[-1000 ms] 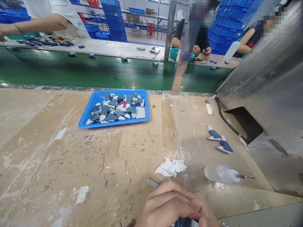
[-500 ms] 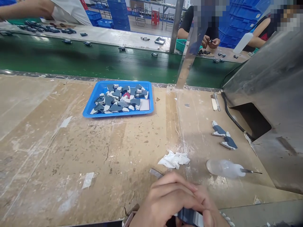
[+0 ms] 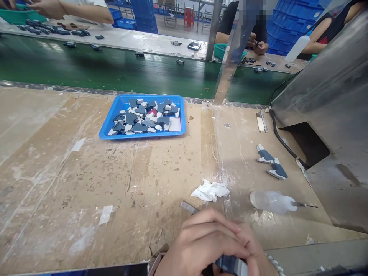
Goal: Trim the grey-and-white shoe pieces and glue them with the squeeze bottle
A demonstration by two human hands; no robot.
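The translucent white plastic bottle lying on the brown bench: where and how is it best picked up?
Probably around the rounded body of the translucent white plastic bottle, from above: it lies on its side, and its thin dark nozzle points right, away from that grip.

You are in a factory workshop, at what looks like a production line: a green conveyor belt (image 3: pixel 115 74) with small parts (image 3: pixel 180 62) on it runs past your scuffed, taped tabletop (image 3: pixel 161 168), co-workers (image 3: pixel 89 14) occupy its far side, and blue plastic crates (image 3: pixel 290 23) stand in tall stacks behind them.
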